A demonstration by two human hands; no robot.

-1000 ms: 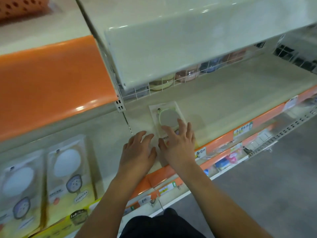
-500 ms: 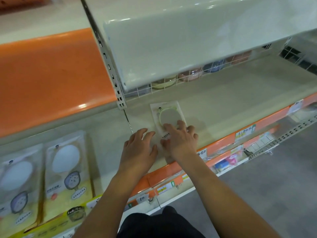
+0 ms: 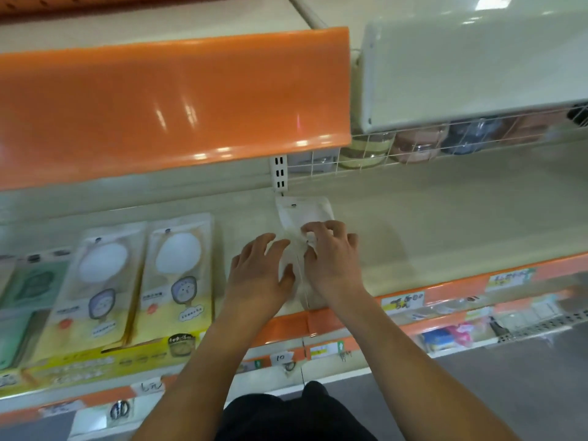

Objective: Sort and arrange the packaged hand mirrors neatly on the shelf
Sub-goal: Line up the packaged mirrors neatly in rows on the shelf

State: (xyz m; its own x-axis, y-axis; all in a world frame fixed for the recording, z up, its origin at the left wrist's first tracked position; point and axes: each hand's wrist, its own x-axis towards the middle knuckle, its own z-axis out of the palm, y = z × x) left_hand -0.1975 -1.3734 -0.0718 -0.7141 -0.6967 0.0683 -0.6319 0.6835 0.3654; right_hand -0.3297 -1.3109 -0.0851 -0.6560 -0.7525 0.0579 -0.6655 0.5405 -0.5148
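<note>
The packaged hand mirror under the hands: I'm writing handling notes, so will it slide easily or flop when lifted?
The packaged hand mirror lies flat in glossy film on the smooth shelf, so it probably slides readily. The right hand and left hand both rest on it. It looks thin and likely light, probably stiffened by the mirror inside.

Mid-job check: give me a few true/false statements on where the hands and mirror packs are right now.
1. Both hands are on one pale mirror pack. True.
2. The left hand is lifting a yellow pack. False: it lies on the pale pack.
3. Two yellow-backed mirror packs lie left of the hands. True.
4. The right hand hangs off the shelf. False: its curled fingers are on the pack.
</note>
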